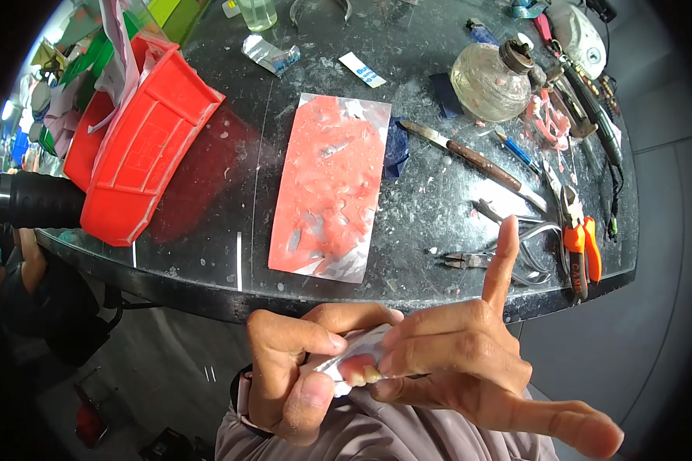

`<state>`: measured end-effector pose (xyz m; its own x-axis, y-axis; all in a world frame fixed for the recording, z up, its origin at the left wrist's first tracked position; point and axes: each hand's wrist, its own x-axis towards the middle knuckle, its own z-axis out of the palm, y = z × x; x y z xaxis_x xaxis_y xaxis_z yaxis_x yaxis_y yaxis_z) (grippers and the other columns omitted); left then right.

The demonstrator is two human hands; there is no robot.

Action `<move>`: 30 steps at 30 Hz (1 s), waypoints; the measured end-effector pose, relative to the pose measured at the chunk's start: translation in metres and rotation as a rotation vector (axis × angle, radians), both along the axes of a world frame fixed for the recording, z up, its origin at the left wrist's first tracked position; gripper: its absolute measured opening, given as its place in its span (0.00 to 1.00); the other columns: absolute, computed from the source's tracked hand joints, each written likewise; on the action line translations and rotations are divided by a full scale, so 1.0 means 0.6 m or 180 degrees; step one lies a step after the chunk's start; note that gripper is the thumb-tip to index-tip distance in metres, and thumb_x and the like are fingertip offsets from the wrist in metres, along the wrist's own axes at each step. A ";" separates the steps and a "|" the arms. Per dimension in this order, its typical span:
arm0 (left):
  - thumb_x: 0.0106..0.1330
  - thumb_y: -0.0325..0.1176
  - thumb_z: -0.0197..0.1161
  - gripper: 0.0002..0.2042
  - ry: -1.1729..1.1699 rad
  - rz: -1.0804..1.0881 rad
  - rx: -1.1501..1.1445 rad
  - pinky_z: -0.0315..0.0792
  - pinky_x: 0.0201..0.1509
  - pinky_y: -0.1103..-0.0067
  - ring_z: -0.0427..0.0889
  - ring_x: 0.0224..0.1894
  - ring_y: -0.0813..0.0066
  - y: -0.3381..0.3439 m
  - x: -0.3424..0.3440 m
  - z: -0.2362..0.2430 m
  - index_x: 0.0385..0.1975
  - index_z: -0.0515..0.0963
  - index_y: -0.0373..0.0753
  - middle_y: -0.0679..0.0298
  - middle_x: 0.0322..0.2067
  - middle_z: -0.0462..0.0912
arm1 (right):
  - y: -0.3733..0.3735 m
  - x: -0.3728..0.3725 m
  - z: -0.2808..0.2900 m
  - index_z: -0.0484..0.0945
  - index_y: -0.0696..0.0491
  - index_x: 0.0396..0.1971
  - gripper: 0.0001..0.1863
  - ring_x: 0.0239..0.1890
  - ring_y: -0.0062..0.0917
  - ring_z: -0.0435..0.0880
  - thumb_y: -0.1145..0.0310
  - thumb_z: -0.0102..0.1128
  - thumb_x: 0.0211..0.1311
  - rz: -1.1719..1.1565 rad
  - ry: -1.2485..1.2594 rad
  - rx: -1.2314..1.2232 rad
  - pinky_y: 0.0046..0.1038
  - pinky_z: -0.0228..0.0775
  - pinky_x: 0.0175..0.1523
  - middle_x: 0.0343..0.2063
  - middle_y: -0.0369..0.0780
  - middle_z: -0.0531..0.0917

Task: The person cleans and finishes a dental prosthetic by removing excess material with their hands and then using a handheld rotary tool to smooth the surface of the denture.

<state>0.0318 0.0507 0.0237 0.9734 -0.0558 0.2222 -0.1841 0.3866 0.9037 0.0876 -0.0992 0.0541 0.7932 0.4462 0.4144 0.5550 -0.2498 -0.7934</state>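
**benchrat:** Dark glossy worktop (207, 192), dusty and speckled with pink crumbs, curved front edge, grey floor underneath. Going from the left: a black cylinder thing (34, 200) pokes in at the edge, then a stack of red plastic trays (142, 146) sits tilted on the bench, probably parked there to keep the middle free. Dead centre is a flat rectangular metal sheet smeared with pink wax (329, 184), lying right in front of the person, so likely the working pad.

**waxnoob:** And the hands?

**benchrat:** Both held low, in front of the bench edge, over the lap. Left hand (288, 369) has fingers curled narrow, thumb pressing on a small pink-and-white denture piece with a row of teeth (354, 367). Right hand (469, 361) pinches the same piece from the other side with thumb and middle fingers, while the index sticks straight up and the little finger splays out, kept clear of the work I'd guess. Something thin may be in that pinch; can't tell.

**waxnoob:** Tools?

**benchrat:** All on the right, within that hand's reach: a round glass spirit lamp (490, 81), a long wooden-handled knife (473, 157), steel pliers (507, 257) and orange-handled cutters (580, 242).
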 end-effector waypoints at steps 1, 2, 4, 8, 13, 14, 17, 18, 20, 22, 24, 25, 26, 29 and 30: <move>0.66 0.34 0.41 0.12 -0.0007 0.0060 0.0023 0.71 0.32 0.79 0.72 0.29 0.76 -0.001 -0.001 -0.001 0.41 0.51 0.34 0.27 0.42 0.67 | 0.002 0.001 0.002 0.78 0.51 0.19 0.11 0.27 0.15 0.80 0.72 0.74 0.35 0.0002 0.0036 -0.0054 0.54 0.15 0.65 0.19 0.30 0.79; 0.66 0.34 0.41 0.12 -0.0031 0.0098 0.0043 0.71 0.33 0.79 0.72 0.29 0.76 -0.004 0.000 0.000 0.41 0.51 0.34 0.27 0.42 0.67 | 0.001 -0.001 0.010 0.78 0.51 0.19 0.11 0.27 0.15 0.80 0.72 0.75 0.35 -0.0029 0.0092 -0.0180 0.54 0.15 0.65 0.19 0.31 0.79; 0.66 0.34 0.41 0.12 -0.0078 0.0171 0.0081 0.72 0.34 0.77 0.72 0.29 0.76 -0.008 0.004 0.002 0.40 0.51 0.34 0.28 0.42 0.67 | 0.000 -0.005 0.026 0.78 0.51 0.20 0.12 0.28 0.15 0.80 0.71 0.75 0.34 -0.0094 0.0208 -0.0435 0.54 0.15 0.65 0.20 0.31 0.79; 0.66 0.34 0.42 0.12 0.0016 0.0182 -0.0006 0.72 0.37 0.74 0.74 0.33 0.70 -0.005 -0.001 0.002 0.40 0.51 0.34 0.27 0.42 0.67 | 0.002 -0.007 0.029 0.78 0.51 0.22 0.13 0.29 0.16 0.79 0.71 0.75 0.35 -0.0065 0.0260 -0.0502 0.54 0.15 0.65 0.20 0.32 0.79; 0.59 0.39 0.49 0.16 0.0554 0.0831 -0.0324 0.73 0.29 0.73 0.76 0.24 0.64 -0.024 -0.001 0.010 0.38 0.55 0.35 0.31 0.31 0.73 | 0.000 0.003 0.025 0.79 0.50 0.24 0.14 0.30 0.15 0.79 0.72 0.75 0.34 0.0229 0.0324 -0.0502 0.55 0.17 0.65 0.21 0.31 0.79; 0.59 0.40 0.48 0.16 0.0558 0.0789 -0.0356 0.73 0.29 0.73 0.76 0.23 0.65 -0.024 -0.002 0.010 0.37 0.56 0.35 0.32 0.29 0.74 | -0.001 0.000 0.022 0.78 0.50 0.23 0.14 0.30 0.15 0.79 0.72 0.76 0.33 0.0265 0.0385 -0.0368 0.54 0.17 0.65 0.21 0.30 0.79; 0.59 0.39 0.46 0.15 0.0414 0.0578 -0.0399 0.72 0.28 0.74 0.75 0.21 0.66 -0.016 -0.002 0.010 0.37 0.56 0.34 0.34 0.26 0.75 | -0.002 -0.004 0.016 0.78 0.49 0.22 0.15 0.29 0.15 0.79 0.72 0.77 0.31 0.0333 0.0519 0.0018 0.53 0.19 0.66 0.20 0.29 0.79; 0.59 0.38 0.44 0.14 0.0257 0.0421 -0.0392 0.72 0.28 0.75 0.75 0.21 0.67 -0.011 0.004 0.008 0.36 0.57 0.34 0.35 0.25 0.75 | -0.003 -0.006 0.018 0.78 0.49 0.21 0.15 0.29 0.15 0.79 0.72 0.77 0.30 0.0294 0.0526 0.0122 0.53 0.19 0.66 0.19 0.29 0.79; 0.60 0.35 0.43 0.13 0.0050 0.0045 -0.0565 0.71 0.32 0.75 0.75 0.25 0.68 0.002 0.006 0.002 0.37 0.56 0.32 0.32 0.30 0.73 | -0.003 -0.009 0.016 0.78 0.48 0.19 0.15 0.28 0.15 0.79 0.72 0.78 0.29 0.0236 0.0557 0.0280 0.52 0.20 0.66 0.19 0.28 0.79; 0.63 0.30 0.43 0.11 -0.0054 -0.0414 -0.0929 0.71 0.40 0.74 0.75 0.34 0.70 0.015 0.002 -0.005 0.40 0.54 0.30 0.25 0.40 0.68 | -0.001 -0.013 0.008 0.77 0.48 0.18 0.16 0.27 0.15 0.79 0.73 0.78 0.28 0.0176 0.0603 0.0381 0.52 0.20 0.67 0.18 0.28 0.79; 0.60 0.33 0.43 0.12 0.0130 -0.0039 -0.0597 0.70 0.30 0.76 0.76 0.25 0.68 0.008 0.004 0.004 0.37 0.56 0.31 0.31 0.30 0.73 | 0.002 -0.014 0.006 0.77 0.47 0.15 0.15 0.27 0.15 0.79 0.72 0.78 0.27 0.0169 0.0590 0.0393 0.52 0.21 0.67 0.18 0.28 0.79; 0.58 0.35 0.43 0.13 0.0221 0.0150 -0.0429 0.70 0.25 0.77 0.76 0.21 0.67 0.006 0.004 0.010 0.35 0.57 0.31 0.33 0.24 0.76 | 0.003 -0.014 0.008 0.76 0.47 0.14 0.15 0.27 0.15 0.79 0.72 0.78 0.26 0.0169 0.0582 0.0399 0.52 0.22 0.67 0.18 0.28 0.79; 0.58 0.35 0.45 0.14 0.0301 0.0056 -0.0457 0.71 0.26 0.76 0.77 0.21 0.66 0.009 0.006 0.011 0.36 0.57 0.31 0.33 0.25 0.75 | 0.002 -0.012 0.001 0.76 0.49 0.23 0.20 0.27 0.16 0.79 0.72 0.78 0.26 0.0239 0.0372 0.0445 0.53 0.24 0.66 0.19 0.29 0.79; 0.57 0.36 0.50 0.17 0.0647 -0.0125 -0.0709 0.74 0.29 0.75 0.78 0.24 0.62 0.018 0.007 0.013 0.38 0.55 0.33 0.32 0.29 0.75 | -0.003 -0.002 -0.006 0.76 0.54 0.38 0.28 0.28 0.18 0.80 0.74 0.77 0.29 0.0367 0.0361 0.0527 0.52 0.26 0.66 0.21 0.32 0.80; 0.56 0.36 0.53 0.18 0.0832 -0.0096 -0.0903 0.76 0.30 0.74 0.79 0.24 0.61 0.020 0.005 0.017 0.38 0.54 0.35 0.31 0.30 0.74 | -0.001 0.001 0.012 0.78 0.55 0.33 0.23 0.29 0.19 0.81 0.76 0.75 0.30 0.0374 0.0776 0.0520 0.49 0.25 0.67 0.23 0.33 0.80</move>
